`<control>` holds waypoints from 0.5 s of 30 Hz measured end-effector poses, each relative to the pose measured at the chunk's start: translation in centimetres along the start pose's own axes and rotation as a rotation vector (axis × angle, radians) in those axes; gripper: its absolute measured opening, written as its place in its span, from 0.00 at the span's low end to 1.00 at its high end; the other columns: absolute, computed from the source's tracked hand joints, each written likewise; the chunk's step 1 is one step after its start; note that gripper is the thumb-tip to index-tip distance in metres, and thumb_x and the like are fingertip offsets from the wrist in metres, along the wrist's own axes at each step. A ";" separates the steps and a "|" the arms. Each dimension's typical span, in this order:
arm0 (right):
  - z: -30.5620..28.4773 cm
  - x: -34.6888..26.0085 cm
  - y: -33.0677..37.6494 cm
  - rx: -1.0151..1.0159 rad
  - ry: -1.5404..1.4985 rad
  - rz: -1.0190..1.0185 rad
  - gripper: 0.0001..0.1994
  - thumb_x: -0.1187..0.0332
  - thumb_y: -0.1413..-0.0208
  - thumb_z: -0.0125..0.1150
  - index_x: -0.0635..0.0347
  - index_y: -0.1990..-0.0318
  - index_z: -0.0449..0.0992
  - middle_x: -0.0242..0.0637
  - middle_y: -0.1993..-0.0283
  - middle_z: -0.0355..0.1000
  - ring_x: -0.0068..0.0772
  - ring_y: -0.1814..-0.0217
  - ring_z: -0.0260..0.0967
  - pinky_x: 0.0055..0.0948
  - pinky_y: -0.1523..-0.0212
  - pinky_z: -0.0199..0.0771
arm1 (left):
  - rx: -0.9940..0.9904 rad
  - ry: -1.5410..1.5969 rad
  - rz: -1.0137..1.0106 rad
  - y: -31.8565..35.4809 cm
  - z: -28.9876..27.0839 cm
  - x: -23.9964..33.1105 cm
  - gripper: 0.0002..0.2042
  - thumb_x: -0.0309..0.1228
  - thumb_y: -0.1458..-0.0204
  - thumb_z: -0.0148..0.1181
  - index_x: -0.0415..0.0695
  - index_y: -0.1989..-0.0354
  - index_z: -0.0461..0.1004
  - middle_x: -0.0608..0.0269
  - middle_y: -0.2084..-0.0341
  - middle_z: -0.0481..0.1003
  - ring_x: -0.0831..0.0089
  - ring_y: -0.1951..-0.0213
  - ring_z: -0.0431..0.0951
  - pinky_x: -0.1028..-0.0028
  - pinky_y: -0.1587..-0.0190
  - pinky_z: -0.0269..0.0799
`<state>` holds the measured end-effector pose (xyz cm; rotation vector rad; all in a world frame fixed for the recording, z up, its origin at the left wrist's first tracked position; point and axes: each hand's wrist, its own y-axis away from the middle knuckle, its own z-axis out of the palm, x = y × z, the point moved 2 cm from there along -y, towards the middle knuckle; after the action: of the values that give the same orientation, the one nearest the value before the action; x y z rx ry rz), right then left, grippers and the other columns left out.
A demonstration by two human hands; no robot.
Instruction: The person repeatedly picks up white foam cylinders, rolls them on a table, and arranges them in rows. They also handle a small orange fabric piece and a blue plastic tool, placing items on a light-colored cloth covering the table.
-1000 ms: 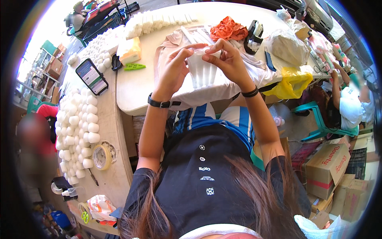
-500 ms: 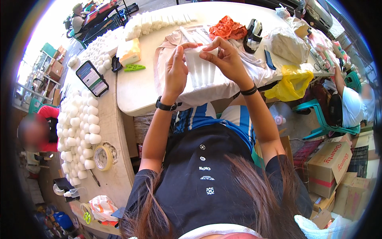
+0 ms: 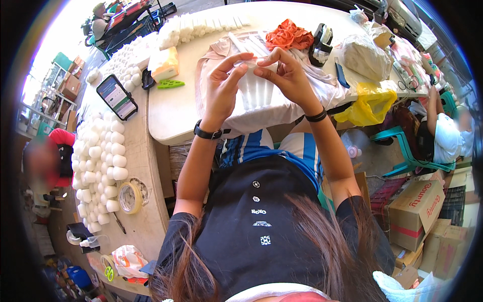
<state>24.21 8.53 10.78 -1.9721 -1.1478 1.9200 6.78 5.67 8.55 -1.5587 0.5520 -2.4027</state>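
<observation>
Both hands are raised over the near edge of the white table, fingertips close together. Thumb and forefinger of my left hand (image 3: 221,93) pinch the left end of a thin whitish, see-through piece (image 3: 251,63); its exact kind is unclear. My right hand (image 3: 286,75) pinches the same piece at its right end. Behind and below it, several white tube-like lengths (image 3: 255,95) lie side by side on a pale cloth (image 3: 289,110) that hangs over the edge. An orange-red crumpled cloth (image 3: 289,35) lies just beyond my right hand.
Left stand rows of white rounded pieces (image 3: 103,171), a phone (image 3: 116,97), a tape roll (image 3: 130,198) and a green clip-like thing (image 3: 171,84). Rightward are a black holder (image 3: 320,45), a blue-handled tool (image 3: 341,74), a yellow bag (image 3: 370,105) and cardboard boxes (image 3: 415,214). Other people sit at both sides.
My left fingers have turned and shifted slightly right, their tips nearer my right fingertips. My right hand barely moves. The seated person at the right has lowered an arm.
</observation>
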 end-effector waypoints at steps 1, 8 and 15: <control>0.0 0.0 0.1 0.000 0.003 0.010 0.11 0.68 0.42 0.73 0.57 0.63 0.73 0.20 0.65 0.70 0.03 0.76 0.52 0.12 0.78 0.51 | 0.013 -0.012 -0.009 0.0 0.1 0.1 0.14 0.27 0.37 0.58 0.38 0.45 0.79 0.65 0.56 0.83 0.96 0.79 0.62 0.89 0.78 0.54; -0.4 0.0 0.2 -0.009 0.053 -0.002 0.11 0.68 0.43 0.74 0.56 0.63 0.74 0.19 0.65 0.70 0.02 0.76 0.53 0.12 0.78 0.51 | -0.039 0.130 -0.166 -0.3 -0.2 1.5 0.15 0.25 0.37 0.53 0.36 0.45 0.78 0.56 0.49 0.80 0.76 0.56 0.73 0.75 0.52 0.68; -0.2 0.0 0.2 -0.006 -0.030 -0.007 0.11 0.69 0.42 0.73 0.57 0.63 0.73 0.20 0.65 0.71 0.02 0.75 0.54 0.12 0.78 0.52 | -0.071 0.087 -0.182 0.0 -0.2 1.6 0.17 0.28 0.34 0.54 0.39 0.38 0.72 0.51 0.43 0.76 0.71 0.49 0.77 0.73 0.45 0.75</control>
<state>24.44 8.50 10.69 -1.9461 -1.1671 1.9511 5.94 5.04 9.79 -1.6026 0.5394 -2.6238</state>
